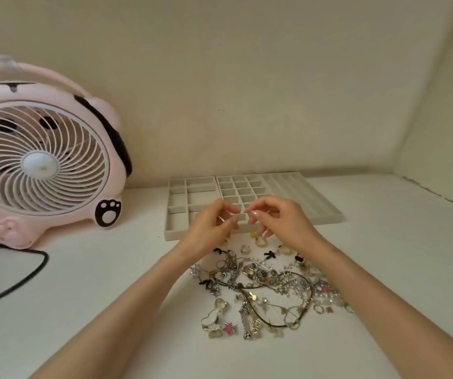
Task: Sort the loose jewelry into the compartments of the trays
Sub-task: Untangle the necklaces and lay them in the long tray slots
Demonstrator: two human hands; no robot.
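A heap of loose jewelry (263, 285) lies on the white table: rings, chains, star and heart charms, small black bows. Behind it stand two grey trays side by side. The left tray (177, 212) has larger compartments; the right tray (301, 195) has small square cells and long ring slots. My left hand (209, 231) and my right hand (280, 222) meet above the front edge of the trays, fingertips pinched toward each other. Something very small and thin seems to be held between them, but it is too small to tell what.
A pink fan (42, 157) with paw decorations stands at the left, its black cable (20, 283) looping across the table. A beige wall runs behind the trays and turns a corner at the right. Bare table surface lies to the right of the trays.
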